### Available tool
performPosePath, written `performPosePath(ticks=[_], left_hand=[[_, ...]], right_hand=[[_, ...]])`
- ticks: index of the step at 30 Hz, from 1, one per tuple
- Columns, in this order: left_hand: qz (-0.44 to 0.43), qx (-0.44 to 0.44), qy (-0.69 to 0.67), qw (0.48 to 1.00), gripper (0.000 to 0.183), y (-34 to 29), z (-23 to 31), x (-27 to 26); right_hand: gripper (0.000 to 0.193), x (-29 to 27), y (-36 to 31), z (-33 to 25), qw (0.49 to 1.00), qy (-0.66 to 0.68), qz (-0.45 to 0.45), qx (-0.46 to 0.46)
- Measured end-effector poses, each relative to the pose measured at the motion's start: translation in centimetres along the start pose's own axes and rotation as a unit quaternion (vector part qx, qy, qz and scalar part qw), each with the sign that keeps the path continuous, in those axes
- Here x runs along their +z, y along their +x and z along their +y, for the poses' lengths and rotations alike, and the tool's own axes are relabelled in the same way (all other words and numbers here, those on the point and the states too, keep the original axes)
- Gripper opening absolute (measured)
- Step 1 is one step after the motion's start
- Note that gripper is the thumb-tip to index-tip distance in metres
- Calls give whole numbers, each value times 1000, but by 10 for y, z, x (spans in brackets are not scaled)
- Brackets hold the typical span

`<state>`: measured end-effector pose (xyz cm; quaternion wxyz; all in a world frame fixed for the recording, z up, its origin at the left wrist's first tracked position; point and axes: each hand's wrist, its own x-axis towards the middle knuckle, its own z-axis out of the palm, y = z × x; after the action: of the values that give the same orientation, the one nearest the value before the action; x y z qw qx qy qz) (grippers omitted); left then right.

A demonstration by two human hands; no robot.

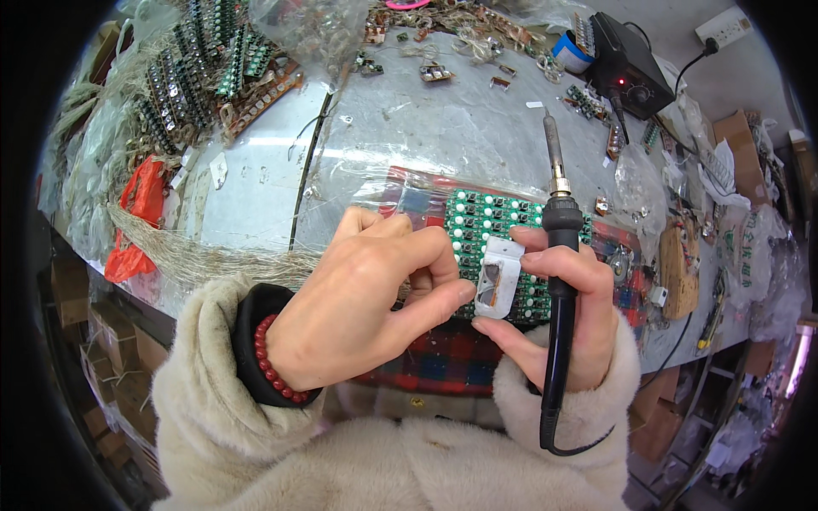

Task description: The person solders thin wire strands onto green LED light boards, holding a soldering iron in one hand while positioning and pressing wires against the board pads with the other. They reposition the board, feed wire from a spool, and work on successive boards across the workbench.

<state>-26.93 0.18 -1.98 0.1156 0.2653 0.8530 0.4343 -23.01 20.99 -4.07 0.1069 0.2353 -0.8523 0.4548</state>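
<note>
White plastic casing (pixel 498 274), near centre above the green circuit panel (pixel 486 223) | left hand (pixel 366 298) grip pinched on it | right hand (pixel 567 307) grip clamped on soldering iron (pixel 558 255), fingertips touching casing | clear bag (pixel 311 30) far left on counter (pixel 460 128), contents unclear

At frame centre my left hand (pixel 366 298) and right hand (pixel 558 311) pinch a small white plastic part (pixel 498 274); my right also grips the soldering iron (pixel 558 247) over the green circuit boards (pixel 486 223).
</note>
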Motion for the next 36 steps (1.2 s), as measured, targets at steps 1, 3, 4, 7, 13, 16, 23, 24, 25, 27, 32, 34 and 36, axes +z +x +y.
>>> performPosePath(ticks=[1,3,4,7,13,16,23,24,25,27,32,34,36], left_hand=[[-4,1,-2,1000,15,0,0,-1],[-3,-1,0,1000,16,-1,0,-1],[1,-3,4,1000,16,0,0,0],[12,-6,17,1000,18,0,-1,3],[42,-1,27,999,20,2,-2,7],[37,-3,21,999,20,3,-1,6],[34,9,-4,999,20,-1,-6,9],[31,15,1,999,20,0,-8,12],[36,24,-1,999,19,1,-10,14],[50,33,16,998,19,2,-13,19],[70,27,10,997,20,3,-15,24],[73,28,9,997,20,2,-16,25],[71,34,17,997,19,2,-16,26]], right_hand=[[73,0,0,0,1000,-3,-1,-1],[73,0,1,-1,1000,-2,1,-3],[73,0,1,-1,1000,-2,2,-4],[72,-1,1,-2,1000,-12,3,-7],[72,0,0,-3,1000,0,9,0],[72,1,1,-4,1000,-5,10,-9],[68,0,-7,2,1000,2,14,-5],[64,0,-9,4,1000,9,12,13],[65,1,-9,6,1000,-23,16,-5],[67,2,-11,8,999,4,26,18],[69,4,-10,9,999,26,20,20],[69,1,-11,8,1000,-7,11,14],[69,-1,-14,8,999,-31,2,17]])
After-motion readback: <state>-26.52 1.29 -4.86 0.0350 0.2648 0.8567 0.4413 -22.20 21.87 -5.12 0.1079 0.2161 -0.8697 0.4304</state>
